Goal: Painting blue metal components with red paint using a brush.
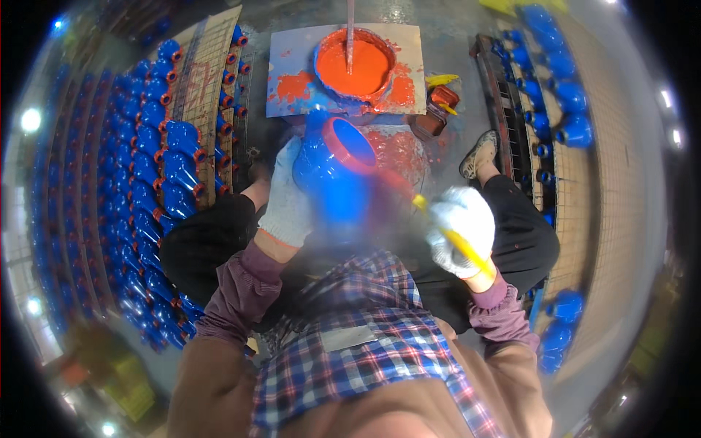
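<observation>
1. The blue-painted cast pipe fitting with an orange-red flange rim [337, 171] is held up in front of the chest, above the lap, with its round opening turned upward and away.
2. The left hand [287, 198], in a white knitted glove, is pressed against the left side of the fitting, its fingers wrapped around the body in a firm grasp.
3. The right hand [461, 228], also in a white knitted glove, is clenched around the yellow handle of a paintbrush [447, 235].
4. The brush end is pointed toward the flange rim; it is blurred, so contact with the rim cannot be told.
5. A round blue basin filled with orange-red paint [354, 64] is seen beyond the fitting, with a stick standing in it.
6. The basin is set on a paint-smeared flat board [405, 44] lying on the floor.
7. Rows of blue fittings with orange-red rims [157, 168] are laid out on the left side.
8. More blue fittings [558, 87] are lined up along a dark rack on the right.
9. A small dark container with a yellow tool [440, 98] is seen just beside the board.
</observation>
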Demonstrator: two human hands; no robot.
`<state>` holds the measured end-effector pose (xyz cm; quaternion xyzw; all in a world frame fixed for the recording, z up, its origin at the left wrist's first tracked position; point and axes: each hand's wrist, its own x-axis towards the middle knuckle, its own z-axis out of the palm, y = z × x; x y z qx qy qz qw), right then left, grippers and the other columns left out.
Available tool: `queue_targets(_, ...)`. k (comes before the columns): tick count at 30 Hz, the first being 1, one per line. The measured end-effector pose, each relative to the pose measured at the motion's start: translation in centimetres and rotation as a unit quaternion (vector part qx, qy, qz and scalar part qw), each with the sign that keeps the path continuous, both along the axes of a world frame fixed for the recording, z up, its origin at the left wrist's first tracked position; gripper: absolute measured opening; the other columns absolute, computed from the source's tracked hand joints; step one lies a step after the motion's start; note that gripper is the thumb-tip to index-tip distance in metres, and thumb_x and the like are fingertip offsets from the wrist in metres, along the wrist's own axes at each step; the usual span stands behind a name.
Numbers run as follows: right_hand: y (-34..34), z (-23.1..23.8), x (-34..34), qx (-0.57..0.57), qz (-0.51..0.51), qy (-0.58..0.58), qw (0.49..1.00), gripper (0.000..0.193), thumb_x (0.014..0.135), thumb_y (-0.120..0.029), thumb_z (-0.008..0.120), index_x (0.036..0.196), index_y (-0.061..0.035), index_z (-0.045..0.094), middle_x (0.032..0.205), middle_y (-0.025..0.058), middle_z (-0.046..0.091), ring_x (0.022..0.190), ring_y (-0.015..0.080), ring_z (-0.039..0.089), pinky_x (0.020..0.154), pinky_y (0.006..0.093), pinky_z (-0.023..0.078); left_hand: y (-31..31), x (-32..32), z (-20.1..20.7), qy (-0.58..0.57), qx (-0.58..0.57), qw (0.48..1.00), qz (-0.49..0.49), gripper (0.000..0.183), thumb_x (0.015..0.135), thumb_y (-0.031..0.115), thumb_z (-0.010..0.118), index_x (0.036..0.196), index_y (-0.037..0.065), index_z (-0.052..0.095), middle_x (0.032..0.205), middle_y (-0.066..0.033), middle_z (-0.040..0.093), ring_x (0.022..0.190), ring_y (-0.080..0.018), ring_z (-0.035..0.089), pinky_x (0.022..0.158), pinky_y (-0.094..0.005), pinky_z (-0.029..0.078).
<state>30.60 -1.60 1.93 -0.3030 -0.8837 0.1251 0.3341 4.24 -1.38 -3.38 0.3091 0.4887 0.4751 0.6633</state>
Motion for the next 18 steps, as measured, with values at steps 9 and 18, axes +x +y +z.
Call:
queue_targets(9,6.3,0.9,-5.1,-0.136,-0.173,0.251,0.943,0.02,0.091,-0.014,0.063,0.105,-0.0006,0.065,0.092,0.0142,0.067,0.079,0.0251,0.066,0.071,0.0319,0.051,-1.5,0.2,2.6,0.184,0.087,0.979,0.011,0.061,0.073,0.019,0.078,0.125,0.003,0.05,0.113,-0.0076,0.06,0.099,-0.0176,0.061,0.087,-0.0334,0.052)
queue_targets(18,2.4,0.5,-4.6,-0.109,-0.101,0.208,0.967,0.018,0.082,-0.008,0.071,0.098,-0.0041,0.066,0.087,0.0114,0.065,0.077,0.0271,0.065,0.068,0.0329,0.051,-1.9,0.9,1.0,0.159,0.014,0.982,0.097,0.054,0.08,0.028,0.076,0.12,-0.001,0.054,0.103,-0.0046,0.065,0.093,-0.0165,0.062,0.082,-0.0322,0.052)
